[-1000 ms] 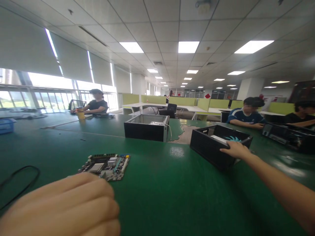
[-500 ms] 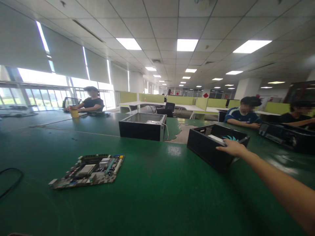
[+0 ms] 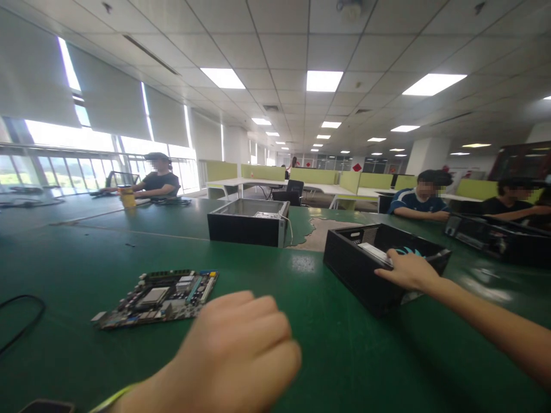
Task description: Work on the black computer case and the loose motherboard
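Observation:
A black open-topped computer case [image 3: 350, 267] sits at the right of the table. My right hand [image 3: 408, 271] is closed over its near rim, thumb outside and fingers reaching inside. A silver metal box [image 3: 373, 253] and a teal fan [image 3: 411, 251] show within the case. My left hand [image 3: 245, 344], blurred, hovers low in the middle with its fingers curled under; its palm side is hidden. Behind it to the left, a motherboard [image 3: 159, 298] lies flat on the green table, its right part near the hand.
Farther back stands a second case [image 3: 245, 229], with a white cable at its side. Another black case [image 3: 495, 238] is by people seated at the far right. A yellow cup [image 3: 127, 198] stands near a seated person at the left. A black cable [image 3: 26, 321] lies at the left edge.
My left hand has come into view from below. The case under my right hand has turned slightly, its right end now farther to the right. The motherboard stays in place.

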### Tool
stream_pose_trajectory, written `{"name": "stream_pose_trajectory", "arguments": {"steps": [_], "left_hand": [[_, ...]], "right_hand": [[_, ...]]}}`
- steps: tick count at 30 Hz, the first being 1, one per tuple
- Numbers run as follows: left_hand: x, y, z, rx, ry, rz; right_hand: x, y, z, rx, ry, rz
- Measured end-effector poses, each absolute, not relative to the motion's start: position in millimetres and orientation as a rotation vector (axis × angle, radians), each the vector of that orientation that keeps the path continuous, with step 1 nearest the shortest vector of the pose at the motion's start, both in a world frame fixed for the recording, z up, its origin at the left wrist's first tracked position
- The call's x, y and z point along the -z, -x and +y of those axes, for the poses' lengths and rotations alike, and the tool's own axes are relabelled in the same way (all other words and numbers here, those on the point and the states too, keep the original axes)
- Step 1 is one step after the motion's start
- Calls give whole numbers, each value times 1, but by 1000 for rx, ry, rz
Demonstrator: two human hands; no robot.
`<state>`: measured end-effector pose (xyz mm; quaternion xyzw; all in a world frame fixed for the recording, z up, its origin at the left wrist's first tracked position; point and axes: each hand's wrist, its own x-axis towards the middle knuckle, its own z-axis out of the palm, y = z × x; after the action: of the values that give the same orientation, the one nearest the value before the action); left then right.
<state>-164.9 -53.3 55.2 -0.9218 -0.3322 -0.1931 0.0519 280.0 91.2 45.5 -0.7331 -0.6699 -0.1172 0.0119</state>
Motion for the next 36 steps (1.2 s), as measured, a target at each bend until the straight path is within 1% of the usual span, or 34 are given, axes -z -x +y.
{"name": "stream_pose_trajectory", "arguments": {"steps": [3, 4, 6, 9, 12, 15, 17, 18, 19, 20, 24, 28, 31, 36], "left_hand": [[-77, 92, -13, 671, 2809, -790], [-80, 66, -1, 728, 2809, -774], [-83, 18, 18, 722, 2826, -755], [-81, -37, 32, 451, 2928, -682], [-74, -61, 28, 195, 3014, -578], [-67, -51, 12, 96, 3057, -496], [-65, -29, -2, 108, 3073, -423], [-65, -16, -9, 134, 3079, -383], [-66, -1, -15, 165, 3085, -347], [-68, 15, -22, 195, 3097, -313], [-74, 80, -45, 281, 3212, -285], [-80, 124, -60, 221, 3281, -429], [-88, 127, -61, 173, 3224, -584], [-101, 89, -45, -81, 3024, -828]], "right_hand": [[-52, -263, 48, 449, 2190, -2178], [-55, -258, 34, 426, 2149, -2210], [-64, -250, 6, 304, 2059, -2269], [-80, -241, -31, 22, 1886, -2364], [-94, -228, -63, -286, 1649, -2447], [-102, -211, -84, -725, 1491, -2360], [-102, -200, -90, -1043, 1420, -2222], [-101, -194, -90, -1123, 1392, -2179], [-99, -189, -88, -1122, 1378, -2180], [-96, -184, -85, -1045, 1377, -2227], [-79, -166, -68, -504, 1447, -2601], [-61, -141, -48, -146, 1585, -2844], [-55, -119, -28, -40, 1703, -2884], [-44, -95, 0, -62, 1744, -2853]]}}
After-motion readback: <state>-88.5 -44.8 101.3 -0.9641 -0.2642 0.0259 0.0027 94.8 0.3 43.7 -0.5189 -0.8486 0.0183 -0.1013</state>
